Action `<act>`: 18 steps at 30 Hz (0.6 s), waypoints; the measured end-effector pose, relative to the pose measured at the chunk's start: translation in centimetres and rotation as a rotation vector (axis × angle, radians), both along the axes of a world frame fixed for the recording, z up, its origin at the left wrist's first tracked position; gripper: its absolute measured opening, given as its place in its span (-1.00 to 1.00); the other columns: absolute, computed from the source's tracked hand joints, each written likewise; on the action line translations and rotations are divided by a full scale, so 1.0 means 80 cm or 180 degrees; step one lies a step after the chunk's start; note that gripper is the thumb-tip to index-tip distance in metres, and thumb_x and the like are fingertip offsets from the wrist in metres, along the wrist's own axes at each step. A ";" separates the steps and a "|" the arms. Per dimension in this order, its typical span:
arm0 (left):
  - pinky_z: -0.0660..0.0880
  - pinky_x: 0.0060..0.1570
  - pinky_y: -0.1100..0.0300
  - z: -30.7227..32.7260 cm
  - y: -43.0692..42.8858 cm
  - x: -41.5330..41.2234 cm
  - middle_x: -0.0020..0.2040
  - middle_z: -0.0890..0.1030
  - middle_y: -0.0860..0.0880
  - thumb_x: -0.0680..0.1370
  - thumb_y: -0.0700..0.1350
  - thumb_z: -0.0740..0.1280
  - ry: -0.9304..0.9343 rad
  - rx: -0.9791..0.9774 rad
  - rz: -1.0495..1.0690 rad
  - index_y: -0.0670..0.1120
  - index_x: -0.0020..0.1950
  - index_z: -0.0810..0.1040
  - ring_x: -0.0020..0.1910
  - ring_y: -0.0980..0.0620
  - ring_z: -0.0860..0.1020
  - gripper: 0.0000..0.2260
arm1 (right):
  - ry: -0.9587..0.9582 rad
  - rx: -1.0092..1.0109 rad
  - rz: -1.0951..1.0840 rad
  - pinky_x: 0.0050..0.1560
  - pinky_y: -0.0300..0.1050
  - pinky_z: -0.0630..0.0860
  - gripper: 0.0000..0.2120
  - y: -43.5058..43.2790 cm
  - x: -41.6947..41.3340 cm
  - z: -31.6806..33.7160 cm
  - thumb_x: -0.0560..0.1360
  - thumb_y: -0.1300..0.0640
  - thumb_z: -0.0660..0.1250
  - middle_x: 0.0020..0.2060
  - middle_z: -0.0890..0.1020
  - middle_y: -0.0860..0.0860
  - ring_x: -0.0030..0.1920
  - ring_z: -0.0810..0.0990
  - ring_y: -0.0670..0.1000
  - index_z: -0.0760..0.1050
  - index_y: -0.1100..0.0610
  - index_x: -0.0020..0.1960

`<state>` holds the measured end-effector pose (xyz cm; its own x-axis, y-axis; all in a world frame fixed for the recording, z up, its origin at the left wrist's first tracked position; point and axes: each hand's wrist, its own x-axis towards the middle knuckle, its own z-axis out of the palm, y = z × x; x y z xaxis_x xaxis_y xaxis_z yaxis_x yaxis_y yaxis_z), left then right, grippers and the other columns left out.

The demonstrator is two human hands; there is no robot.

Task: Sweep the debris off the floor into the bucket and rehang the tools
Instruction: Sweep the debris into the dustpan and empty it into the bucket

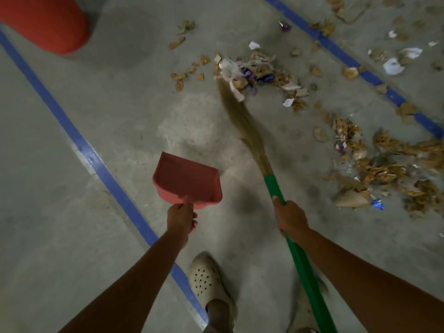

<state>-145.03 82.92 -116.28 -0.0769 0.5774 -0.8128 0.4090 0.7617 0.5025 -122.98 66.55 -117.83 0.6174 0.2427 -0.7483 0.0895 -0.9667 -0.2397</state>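
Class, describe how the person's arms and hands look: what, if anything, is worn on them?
Nothing is worn as far as the view shows: no sleeves reach into the picture. The left hand and right hand have no gloves, and no watch, bracelet or ring is visible.

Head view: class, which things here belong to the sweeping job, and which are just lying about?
Job: broom, dustpan, debris, red bucket, left hand holding dustpan, right hand holding broom.
Just there: blue floor tape, beige shoe.
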 end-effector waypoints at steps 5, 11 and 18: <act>0.31 -0.60 0.25 0.010 0.003 0.011 -0.32 0.50 -0.14 0.64 0.00 0.28 -0.0065 -0.0013 -0.0086 -0.19 -0.14 0.49 -0.51 0.04 0.39 -0.71 | -0.0117 0.0361 -0.0418 -0.27 0.01 0.62 -0.51 -0.008 -0.013 0.039 0.61 -0.28 0.07 -0.25 0.61 0.09 -0.29 0.63 0.12 0.49 0.13 -0.05; 0.30 -0.59 0.24 0.017 0.012 0.018 -0.30 0.51 -0.14 0.64 -0.02 0.27 -0.0044 -0.0015 -0.0171 -0.19 -0.13 0.49 -0.50 0.04 0.40 -0.73 | -0.0197 0.0507 0.0481 -0.44 -0.16 0.38 -0.63 0.016 -0.052 0.074 0.63 -0.22 0.09 -0.34 0.52 -0.03 -0.38 0.50 -0.06 0.40 0.05 -0.10; 0.29 -0.59 0.25 0.001 0.038 0.002 -0.31 0.49 -0.16 0.62 -0.09 0.28 0.0094 -0.0100 -0.0134 -0.24 -0.10 0.50 -0.52 0.01 0.39 -0.78 | -0.0024 -0.0069 0.1472 -0.16 -0.10 0.50 -0.49 0.087 -0.058 0.042 0.63 -0.27 0.06 -0.12 0.56 0.05 -0.09 0.60 0.08 0.49 0.14 0.16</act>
<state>-144.89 85.96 -116.18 -0.0772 0.5550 -0.8283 0.4553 0.7587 0.4659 -127.61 73.51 -114.46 0.4532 0.4784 -0.7521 0.5142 -0.8295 -0.2177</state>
